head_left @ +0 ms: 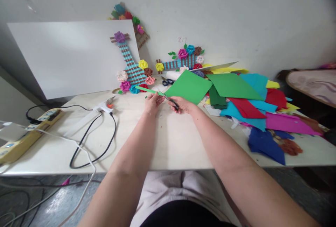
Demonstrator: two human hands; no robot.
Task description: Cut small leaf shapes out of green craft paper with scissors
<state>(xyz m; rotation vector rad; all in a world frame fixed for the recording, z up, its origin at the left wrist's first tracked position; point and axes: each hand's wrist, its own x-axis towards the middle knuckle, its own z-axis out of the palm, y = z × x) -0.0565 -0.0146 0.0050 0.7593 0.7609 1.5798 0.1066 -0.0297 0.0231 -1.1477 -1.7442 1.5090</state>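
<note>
My left hand [153, 103] is closed on a narrow green paper strip [146, 89] that sticks out to the left above the white table [168, 143]. My right hand [181, 104] grips small black-handled scissors [168, 99], whose blades point up and left toward the strip, right beside my left fingers. A green paper sheet [190, 86] lies just behind my right hand.
Many coloured paper sheets [252, 109] are piled at the right. Paper-flower crafts [131, 69] lean on the back wall, next to a white board [70, 57]. A glue gun [106, 106], black and white cables [89, 139] and a power strip [28, 129] lie at the left. Another pair of scissors [167, 82] lies behind.
</note>
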